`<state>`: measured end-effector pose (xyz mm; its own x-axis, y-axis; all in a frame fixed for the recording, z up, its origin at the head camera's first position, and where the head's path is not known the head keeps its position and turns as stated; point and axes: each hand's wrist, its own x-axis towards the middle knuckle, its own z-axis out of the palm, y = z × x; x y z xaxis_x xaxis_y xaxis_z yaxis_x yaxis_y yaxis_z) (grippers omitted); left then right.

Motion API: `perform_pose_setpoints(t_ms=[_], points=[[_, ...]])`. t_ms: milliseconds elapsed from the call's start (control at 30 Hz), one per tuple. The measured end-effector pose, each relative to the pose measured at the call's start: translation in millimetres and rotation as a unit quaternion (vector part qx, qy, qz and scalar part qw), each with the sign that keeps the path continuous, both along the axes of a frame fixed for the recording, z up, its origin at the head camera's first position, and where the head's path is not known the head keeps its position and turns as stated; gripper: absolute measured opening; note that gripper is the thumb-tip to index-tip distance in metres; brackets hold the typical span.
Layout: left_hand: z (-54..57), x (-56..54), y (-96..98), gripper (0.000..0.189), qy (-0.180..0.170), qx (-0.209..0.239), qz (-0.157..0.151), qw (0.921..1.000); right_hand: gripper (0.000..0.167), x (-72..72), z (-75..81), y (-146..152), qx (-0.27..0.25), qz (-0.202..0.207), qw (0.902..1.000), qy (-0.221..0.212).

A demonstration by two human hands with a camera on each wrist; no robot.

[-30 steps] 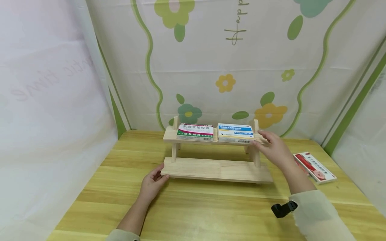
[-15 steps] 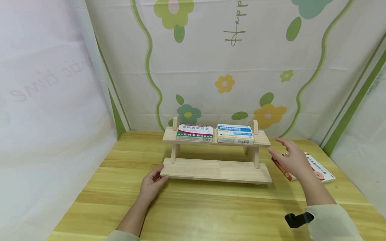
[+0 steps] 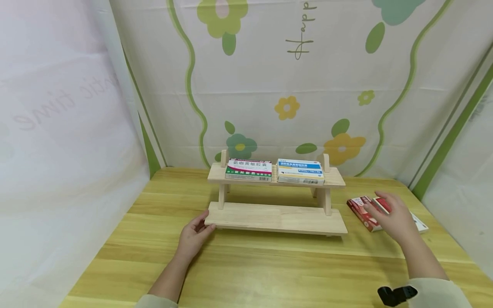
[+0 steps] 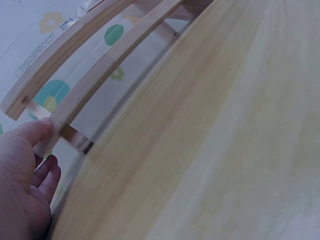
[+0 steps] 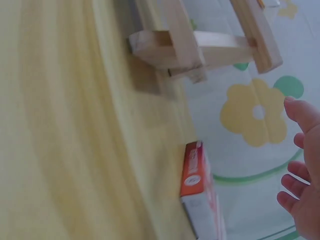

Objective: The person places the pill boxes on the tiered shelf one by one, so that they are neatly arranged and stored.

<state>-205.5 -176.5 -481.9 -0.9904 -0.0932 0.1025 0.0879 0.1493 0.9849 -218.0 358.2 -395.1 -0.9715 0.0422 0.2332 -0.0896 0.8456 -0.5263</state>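
A two-tier wooden display rack (image 3: pixel 277 217) stands on the table. My left hand (image 3: pixel 194 236) holds the left end of its lower board, thumb at the front edge; in the left wrist view, the thumb of the left hand (image 4: pixel 25 170) lies against the board end. On the upper board lie a green-and-white medicine box (image 3: pixel 248 170) and a blue-and-white medicine box (image 3: pixel 301 172). To the right, my right hand (image 3: pixel 396 218) hovers with loose fingers over a red medicine box (image 3: pixel 363 213) and a white-and-red medicine box (image 3: pixel 420 223), partly hiding the latter. It holds nothing.
The wood-grain table (image 3: pixel 277 269) bears the rack and boxes. A floral cloth (image 3: pixel 254 77) hangs behind the table, and a white cloth (image 3: pixel 69 141) hangs on the left. A black clip (image 3: pixel 396 295) sits at the right sleeve.
My right hand has left the blue-and-white box and moved right and down, over the boxes on the table. The left hand stays on the rack.
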Motion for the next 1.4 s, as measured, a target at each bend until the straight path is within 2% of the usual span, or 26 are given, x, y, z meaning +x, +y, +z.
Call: perform_pose_setpoints(t_ms=[233, 500, 700, 867, 1133, 1400], points=[[2.1, 0.1, 0.0, 0.059, -0.006, 0.002, -0.007, 1.0000, 0.075, -0.5, -28.4, 17.0, 0.007, -0.018, 0.9997, 0.015], [2.3, 0.2, 0.6, 0.058, -0.008, 0.000, -0.002, 1.0000, 0.080, 1.0, -49.6, 26.3, -0.019, -0.043, 0.9988, -0.016], [1.4, 0.2, 0.4, 0.058, -0.011, 0.005, -0.002, 0.9999, 0.084, 2.4, -58.1, 30.0, -0.026, -0.068, 0.9968, -0.033], [1.1, -0.1, 0.2, 0.058, -0.007, 0.008, -0.005, 0.9999, 0.086, 1.9, -63.0, 32.3, -0.027, -0.070, 0.9963, -0.042], [0.4, -0.4, -0.5, 0.058, -0.009, 0.009, -0.005, 0.9999, 0.096, 1.8, -70.8, 35.8, -0.022, -0.091, 0.9917, -0.088], [-1.3, -1.3, -0.1, 0.058, -0.007, 0.008, -0.003, 0.9999, 0.094, 3.7, -75.4, 33.3, -0.029, -0.106, 0.9901, -0.088]])
